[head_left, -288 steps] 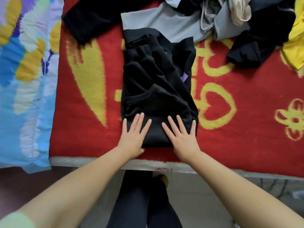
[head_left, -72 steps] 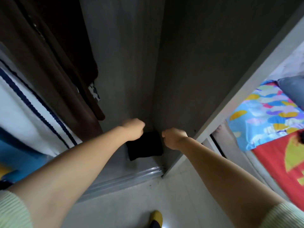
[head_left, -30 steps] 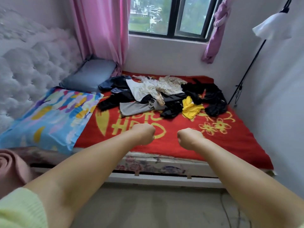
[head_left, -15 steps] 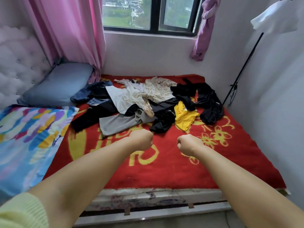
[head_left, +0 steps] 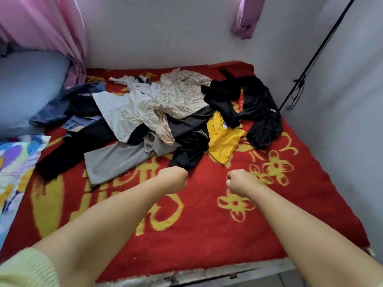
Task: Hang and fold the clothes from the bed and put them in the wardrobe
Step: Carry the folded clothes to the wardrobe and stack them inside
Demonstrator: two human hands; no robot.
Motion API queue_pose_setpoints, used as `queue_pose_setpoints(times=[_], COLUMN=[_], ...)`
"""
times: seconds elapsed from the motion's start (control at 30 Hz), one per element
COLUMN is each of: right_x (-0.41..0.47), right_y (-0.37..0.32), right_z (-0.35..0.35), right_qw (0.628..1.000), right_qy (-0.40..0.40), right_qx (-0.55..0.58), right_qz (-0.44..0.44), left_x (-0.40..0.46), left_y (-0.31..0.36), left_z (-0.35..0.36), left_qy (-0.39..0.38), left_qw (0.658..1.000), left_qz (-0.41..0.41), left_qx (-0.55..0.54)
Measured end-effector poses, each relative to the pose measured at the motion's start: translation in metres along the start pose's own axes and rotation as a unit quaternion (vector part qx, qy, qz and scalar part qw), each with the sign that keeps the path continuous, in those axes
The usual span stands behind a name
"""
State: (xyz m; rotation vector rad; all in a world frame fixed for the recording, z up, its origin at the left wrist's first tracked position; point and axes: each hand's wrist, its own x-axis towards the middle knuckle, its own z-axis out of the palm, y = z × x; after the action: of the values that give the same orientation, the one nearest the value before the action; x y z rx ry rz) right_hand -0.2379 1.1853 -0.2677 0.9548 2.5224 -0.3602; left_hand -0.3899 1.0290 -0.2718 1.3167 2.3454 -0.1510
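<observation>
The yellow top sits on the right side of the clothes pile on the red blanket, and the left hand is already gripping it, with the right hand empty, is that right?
Not quite. The yellow top does sit on the right side of the clothes pile on the red blanket, but the left hand grips nothing: the head view shows it as an empty fist short of the pile. The right hand is empty too.

pink curtain (head_left: pixel 51 23) top left | grey-blue pillow (head_left: pixel 27 90) beneath it | multicoloured quilt (head_left: pixel 14 162) left edge

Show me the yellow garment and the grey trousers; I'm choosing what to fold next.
yellow garment (head_left: pixel 222 141), head view, middle of its crumpled body.
grey trousers (head_left: pixel 112 162), head view, flat leg nearest the person.
</observation>
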Motion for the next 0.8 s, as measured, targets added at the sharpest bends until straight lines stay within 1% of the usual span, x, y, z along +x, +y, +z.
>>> queue_pose_setpoints(times=[0.13,0.27,0.43,0.5,0.57,0.63,0.7,0.77,0.8], right_x=[0.076,0.14,0.224,0.255,0.283,0.305,0.325,0.338,0.343], right_y=[0.031,0.047,0.021,0.003,-0.014,-0.026,-0.036,-0.039,-0.039], right_z=[-0.003,0.011,0.055,0.074,0.093,0.11,0.127,0.143,0.148], right_qw=[0.999,0.994,0.98,0.978,0.98,0.981,0.976,0.973,0.973], right_qy=[-0.041,-0.074,-0.12,-0.109,-0.079,-0.044,-0.039,-0.036,-0.026], right_qx=[-0.015,-0.054,-0.107,-0.111,-0.099,-0.089,-0.109,-0.126,-0.12], right_qz=[-0.024,-0.057,-0.117,-0.139,-0.156,-0.168,-0.182,-0.19,-0.194], left_x=[0.066,0.12,0.179,0.202,0.225,0.244,0.261,0.272,0.277], left_y=[0.007,0.005,-0.023,-0.04,-0.057,-0.071,-0.083,-0.089,-0.091], left_z=[0.005,0.03,0.092,0.117,0.139,0.156,0.174,0.186,0.188], left_qy=[-0.027,-0.044,-0.054,-0.051,-0.038,-0.022,-0.023,-0.007,0.015], left_qw=[0.997,0.992,0.989,0.988,0.99,0.993,0.996,0.998,0.997], left_qz=[-0.044,-0.07,-0.1,-0.122,-0.127,-0.109,-0.079,-0.057,-0.05], left_qx=[-0.053,-0.092,-0.091,-0.079,-0.053,-0.033,-0.02,-0.032,-0.055])
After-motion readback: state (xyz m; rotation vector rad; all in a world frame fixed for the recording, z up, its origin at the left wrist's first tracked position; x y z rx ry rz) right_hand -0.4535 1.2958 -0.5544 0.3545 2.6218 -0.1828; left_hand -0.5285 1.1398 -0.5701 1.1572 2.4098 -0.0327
